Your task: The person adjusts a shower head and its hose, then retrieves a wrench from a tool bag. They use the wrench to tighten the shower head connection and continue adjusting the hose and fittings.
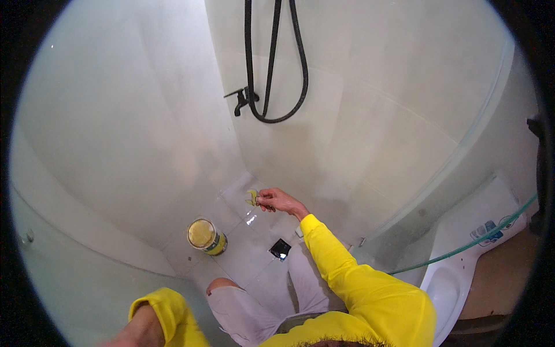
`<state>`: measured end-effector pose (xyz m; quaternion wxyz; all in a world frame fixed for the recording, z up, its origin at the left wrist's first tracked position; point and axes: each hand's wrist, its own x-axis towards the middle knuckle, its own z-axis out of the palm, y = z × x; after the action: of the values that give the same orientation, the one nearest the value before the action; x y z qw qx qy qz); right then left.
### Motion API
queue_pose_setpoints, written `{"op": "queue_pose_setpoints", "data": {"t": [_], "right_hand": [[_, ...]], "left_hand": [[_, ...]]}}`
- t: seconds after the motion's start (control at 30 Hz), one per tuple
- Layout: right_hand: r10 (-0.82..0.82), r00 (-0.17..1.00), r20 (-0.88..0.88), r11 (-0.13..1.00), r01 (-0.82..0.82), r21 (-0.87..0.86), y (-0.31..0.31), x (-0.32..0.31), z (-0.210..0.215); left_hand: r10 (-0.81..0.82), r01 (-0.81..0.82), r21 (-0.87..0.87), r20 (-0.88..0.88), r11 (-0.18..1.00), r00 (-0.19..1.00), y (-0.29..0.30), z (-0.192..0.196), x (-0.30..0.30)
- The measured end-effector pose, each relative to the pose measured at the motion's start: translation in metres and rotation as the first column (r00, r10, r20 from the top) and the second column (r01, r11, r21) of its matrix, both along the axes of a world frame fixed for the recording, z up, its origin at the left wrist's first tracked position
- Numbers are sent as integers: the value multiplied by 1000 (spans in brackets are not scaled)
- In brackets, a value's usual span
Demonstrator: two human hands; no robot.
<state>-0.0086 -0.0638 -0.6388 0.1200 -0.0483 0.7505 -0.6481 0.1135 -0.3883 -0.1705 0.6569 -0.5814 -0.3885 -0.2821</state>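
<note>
My right hand [276, 200], at the end of a stretched-out yellow sleeve, is closed around a small yellow item with a curved, hooked outline [252, 197]. The item is held in front of the shower corner, and its exact kind is too small to make out. To the left of that hand, a round can [215, 243] with a yellow lid and a yellow and dark side stands on the tiled floor. My left hand [128, 340] is at the lower left edge, mostly cut off and blurred, so its fingers do not show.
A black shower hose [305, 75] loops down the far wall beside a black tap [238, 104]. A shiny dark square [280, 249] lies on the floor before my knees. Curved glass with a green edge [445, 258] separates me from a white toilet [448, 289] at right.
</note>
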Motion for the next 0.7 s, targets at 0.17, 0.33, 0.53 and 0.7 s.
{"op": "queue_pose_setpoints", "data": {"t": [0.17, 0.33, 0.53, 0.7], "right_hand": [[-374, 867, -329, 613, 497, 614, -28, 40, 53], [-592, 805, -26, 800, 592, 98, -27, 74, 138], [-641, 766, 46, 749, 637, -183, -15, 95, 321], [-737, 675, 23, 659, 726, -195, -3, 91, 450]], "left_hand": [[-250, 34, 410, 485, 911, 838, 26, -49, -28], [-354, -69, 347, 927, 935, -125, 110, -85, -68], [-263, -40, 267, 898, 963, -353, 150, -50, -65], [-233, -22, 242, 899, 970, -370, 173, 20, -79]]}}
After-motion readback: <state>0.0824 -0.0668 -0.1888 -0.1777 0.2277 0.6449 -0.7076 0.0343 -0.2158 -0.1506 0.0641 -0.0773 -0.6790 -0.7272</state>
